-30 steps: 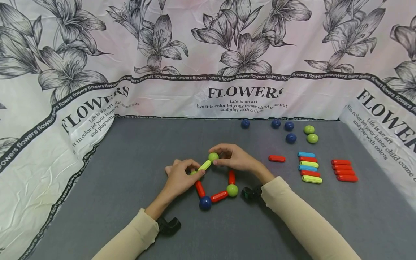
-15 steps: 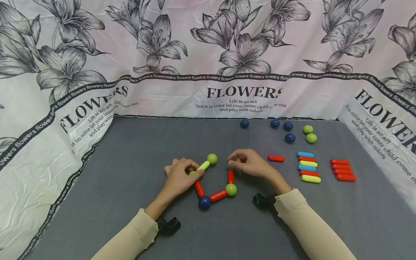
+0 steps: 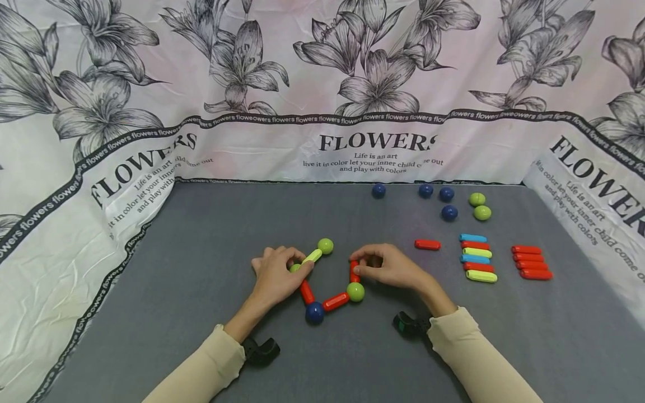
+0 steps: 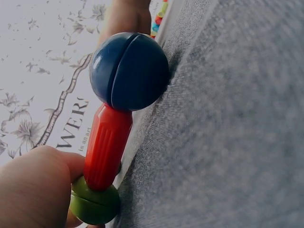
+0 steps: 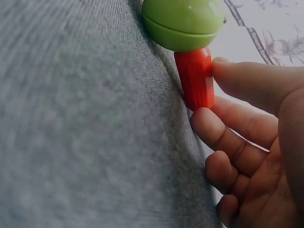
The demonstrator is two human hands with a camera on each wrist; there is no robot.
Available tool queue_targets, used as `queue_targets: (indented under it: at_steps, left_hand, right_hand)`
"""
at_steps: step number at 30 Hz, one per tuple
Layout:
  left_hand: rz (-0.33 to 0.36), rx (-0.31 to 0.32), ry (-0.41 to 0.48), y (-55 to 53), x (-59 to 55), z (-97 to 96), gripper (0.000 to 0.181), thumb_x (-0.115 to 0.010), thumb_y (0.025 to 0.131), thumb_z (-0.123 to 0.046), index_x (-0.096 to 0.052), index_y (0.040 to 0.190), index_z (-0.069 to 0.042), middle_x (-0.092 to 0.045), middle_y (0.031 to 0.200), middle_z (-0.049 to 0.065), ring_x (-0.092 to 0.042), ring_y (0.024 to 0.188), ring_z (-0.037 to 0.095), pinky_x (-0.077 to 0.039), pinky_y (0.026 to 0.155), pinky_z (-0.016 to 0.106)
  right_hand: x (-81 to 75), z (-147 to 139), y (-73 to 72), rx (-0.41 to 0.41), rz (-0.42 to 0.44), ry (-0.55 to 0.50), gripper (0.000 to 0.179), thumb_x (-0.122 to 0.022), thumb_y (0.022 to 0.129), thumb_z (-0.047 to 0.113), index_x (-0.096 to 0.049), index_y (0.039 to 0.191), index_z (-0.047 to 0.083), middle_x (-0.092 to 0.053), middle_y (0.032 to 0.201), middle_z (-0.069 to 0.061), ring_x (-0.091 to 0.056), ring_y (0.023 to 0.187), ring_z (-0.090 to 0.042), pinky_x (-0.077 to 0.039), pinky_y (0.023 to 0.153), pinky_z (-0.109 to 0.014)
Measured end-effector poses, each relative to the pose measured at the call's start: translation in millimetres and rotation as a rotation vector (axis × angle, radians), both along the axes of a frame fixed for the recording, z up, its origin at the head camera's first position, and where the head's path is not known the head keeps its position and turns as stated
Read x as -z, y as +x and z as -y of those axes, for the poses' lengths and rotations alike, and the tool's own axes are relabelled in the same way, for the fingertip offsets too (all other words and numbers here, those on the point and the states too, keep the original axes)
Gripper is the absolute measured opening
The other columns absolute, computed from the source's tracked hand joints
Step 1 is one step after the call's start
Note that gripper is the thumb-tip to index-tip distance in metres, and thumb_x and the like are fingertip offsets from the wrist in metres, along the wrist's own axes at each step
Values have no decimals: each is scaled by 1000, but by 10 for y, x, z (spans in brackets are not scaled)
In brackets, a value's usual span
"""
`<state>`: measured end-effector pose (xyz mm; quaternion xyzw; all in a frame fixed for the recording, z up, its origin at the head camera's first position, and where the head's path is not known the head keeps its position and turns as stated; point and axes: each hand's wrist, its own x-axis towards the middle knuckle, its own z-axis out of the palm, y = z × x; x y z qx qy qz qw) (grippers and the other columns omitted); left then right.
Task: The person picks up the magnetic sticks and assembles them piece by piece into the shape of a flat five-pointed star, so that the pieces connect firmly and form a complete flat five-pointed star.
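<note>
A chain of balls and rods lies on the grey cloth in an open-topped ring. It has a blue ball (image 3: 314, 313) at the near corner, a right green ball (image 3: 355, 291) and a far green ball (image 3: 325, 245). My left hand (image 3: 278, 275) grips the left green ball (image 4: 95, 202), where a red rod (image 4: 108, 147) meets a yellow-green rod (image 3: 312, 256). At the ring's right side, my right hand (image 3: 390, 265) holds the upright-pointing red rod (image 5: 195, 78) between thumb and fingers. That rod's far end has no ball on it; a gap separates it from the far green ball.
At the back right are several loose blue balls (image 3: 446, 194) and two green balls (image 3: 482, 212). A single red rod (image 3: 427, 244), a mixed-colour row of rods (image 3: 477, 258) and a row of red rods (image 3: 533, 263) lie at the right. A flowered cloth (image 3: 252, 151) borders the back.
My right hand has let go of the far green ball, moved right and toward me, and taken hold of the right red rod. My left hand keeps its grip, shifting slightly left.
</note>
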<state>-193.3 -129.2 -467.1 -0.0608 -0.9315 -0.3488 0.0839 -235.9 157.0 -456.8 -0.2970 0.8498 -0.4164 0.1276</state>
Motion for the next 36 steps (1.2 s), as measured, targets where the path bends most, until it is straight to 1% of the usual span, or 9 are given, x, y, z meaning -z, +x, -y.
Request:
queue_targets:
  at_steps: [5,11,14,17,21,25,29,32,36]
  left_hand:
    - [4,-1,8,-5,-1,6,20,-73,90,-42,-76,92,-23,-51,73,-3,-39,79,20,-18,80,45]
    - [13,-6,12,-6,-2,1,19,-73,91,-41,-76,92,-23,-50,72,-3,-39,79,21,-17,80,45]
    - [15,-7,14,0,-8,-3,20,-73,91,-42,-76,92,-22,-50,72,-3,-39,79,21,-17,80,45]
    - [19,-10,18,2,-10,-3,20,-72,91,-43,-76,92,-23,-50,73,-3,-39,79,21,-17,80,44]
    - [24,-15,38,-7,-4,4,18,-69,94,-41,-76,95,-25,-50,73,-2,-38,78,20,-16,80,43]
    - [27,-18,75,-13,-8,17,16,-65,97,-36,-76,98,-25,-53,75,-2,-40,77,20,-17,80,43]
    - [24,-20,84,-14,-13,19,16,-63,98,-34,-76,99,-24,-57,77,-4,-42,78,20,-19,82,44]
    - [23,-19,78,-14,-14,13,17,-64,97,-35,-77,99,-24,-58,77,-4,-42,78,20,-19,83,44]
    - [23,-20,60,-14,-12,2,18,-68,94,-39,-77,99,-25,-58,77,-4,-42,77,19,-19,82,44]
  right_hand:
    - [6,1,27,-4,12,-27,25,-73,95,20,-74,118,11,-68,91,0,-51,65,-8,-43,59,-23]
    - [-7,0,57,-22,18,-32,26,-74,94,19,-73,120,12,-68,93,0,-54,70,-9,-44,63,-23]
    - [-13,-3,66,-18,24,-33,26,-73,95,19,-74,119,12,-68,93,0,-53,70,-10,-44,63,-22]
    - [-24,-16,71,10,44,-54,24,-72,96,19,-73,119,11,-68,94,-2,-54,73,-11,-44,64,-23]
    - [-56,-70,64,91,46,-108,22,-69,98,18,-73,118,9,-68,95,-6,-57,76,-13,-46,66,-23]
    - [-97,-169,28,199,0,-147,22,-67,99,16,-72,118,6,-70,97,-10,-58,75,-13,-48,66,-23]
    - [-124,-312,-19,322,-84,-172,21,-67,100,17,-73,115,5,-73,101,-12,-60,76,-13,-49,67,-23]
    - [-146,-430,-47,404,-159,-175,20,-68,99,18,-73,113,4,-73,97,-13,-59,75,-13,-47,66,-22]
    - [-165,-592,-77,493,-258,-101,19,-69,98,18,-74,111,5,-69,96,-11,-54,76,-14,-43,66,-21]
